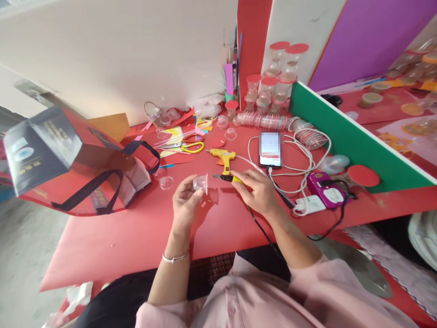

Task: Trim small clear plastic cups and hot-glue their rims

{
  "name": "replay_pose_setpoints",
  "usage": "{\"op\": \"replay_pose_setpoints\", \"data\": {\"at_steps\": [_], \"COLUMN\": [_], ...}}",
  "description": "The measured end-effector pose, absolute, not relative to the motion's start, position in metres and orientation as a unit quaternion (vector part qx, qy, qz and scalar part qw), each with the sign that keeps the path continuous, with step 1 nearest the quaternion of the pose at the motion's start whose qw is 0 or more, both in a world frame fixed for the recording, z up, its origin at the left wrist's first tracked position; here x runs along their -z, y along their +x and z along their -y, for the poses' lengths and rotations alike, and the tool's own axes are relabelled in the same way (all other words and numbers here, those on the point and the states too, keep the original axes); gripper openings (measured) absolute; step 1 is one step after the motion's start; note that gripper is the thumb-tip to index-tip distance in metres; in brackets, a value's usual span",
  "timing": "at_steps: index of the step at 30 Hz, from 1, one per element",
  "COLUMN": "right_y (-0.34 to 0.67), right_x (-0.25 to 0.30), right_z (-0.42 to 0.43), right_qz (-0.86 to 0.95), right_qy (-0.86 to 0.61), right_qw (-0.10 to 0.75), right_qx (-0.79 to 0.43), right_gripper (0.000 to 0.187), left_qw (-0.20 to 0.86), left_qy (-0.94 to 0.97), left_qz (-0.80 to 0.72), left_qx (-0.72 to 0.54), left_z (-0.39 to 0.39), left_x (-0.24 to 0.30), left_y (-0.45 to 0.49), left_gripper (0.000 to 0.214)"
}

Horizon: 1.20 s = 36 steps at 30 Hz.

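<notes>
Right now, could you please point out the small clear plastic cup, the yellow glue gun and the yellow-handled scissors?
small clear plastic cup [200,182], head view, its side wall.
yellow glue gun [223,156], head view, its body.
yellow-handled scissors [193,146], head view, handle loop.

The bench [136,237] is red. The glue gun [223,158] is yellow with a black cable. The small cup [200,182] in the left hand [186,200] is clear. The scissors [191,146] have yellow handles. The bag [68,159] is red and dark grey with black straps. The divider [355,141] is green, and the jar lids [288,47] are red.
</notes>
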State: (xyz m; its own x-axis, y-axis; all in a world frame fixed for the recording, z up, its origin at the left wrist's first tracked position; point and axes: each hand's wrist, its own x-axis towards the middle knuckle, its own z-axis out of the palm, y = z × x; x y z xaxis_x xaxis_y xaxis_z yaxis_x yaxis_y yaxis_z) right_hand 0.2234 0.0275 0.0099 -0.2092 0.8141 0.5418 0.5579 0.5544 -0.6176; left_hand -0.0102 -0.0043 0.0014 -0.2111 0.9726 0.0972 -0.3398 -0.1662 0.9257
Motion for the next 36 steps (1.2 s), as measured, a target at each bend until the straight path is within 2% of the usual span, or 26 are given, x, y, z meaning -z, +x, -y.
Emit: {"op": "replay_pose_setpoints", "data": {"at_steps": [8, 13, 17, 23, 33, 36], "right_y": [0.217, 0.208, 0.201, 0.197, 0.193, 0.192], "right_x": [-0.012, -0.018, -0.030, -0.040, -0.028, -0.025], "right_z": [-0.026, -0.026, -0.027, -0.034, -0.040, -0.043], "right_qz": [0.710, 0.652, 0.632, 0.664, 0.723, 0.711], "right_qy": [-0.466, -0.461, -0.440, -0.423, -0.452, -0.479], "right_qw": [0.449, 0.441, 0.430, 0.451, 0.422, 0.424], "right_qx": [-0.277, -0.410, -0.472, -0.421, -0.307, -0.294], "right_gripper": [0.038, 0.036, 0.043, 0.042, 0.055, 0.054], "left_qw": [0.600, 0.630, 0.641, 0.647, 0.657, 0.656], "left_qy": [0.356, 0.343, 0.348, 0.336, 0.289, 0.276], "left_qz": [-0.387, -0.402, -0.405, -0.413, -0.437, -0.429], "left_qx": [-0.603, -0.570, -0.552, -0.546, -0.543, -0.556], "left_z": [0.003, 0.004, 0.004, 0.005, 0.002, 0.001], "left_x": [-0.009, -0.006, -0.004, -0.006, -0.002, 0.001], "left_y": [-0.006, -0.004, -0.001, 0.001, -0.005, -0.007], "left_gripper": [0.051, 0.041, 0.042, 0.043, 0.044, 0.044]}}
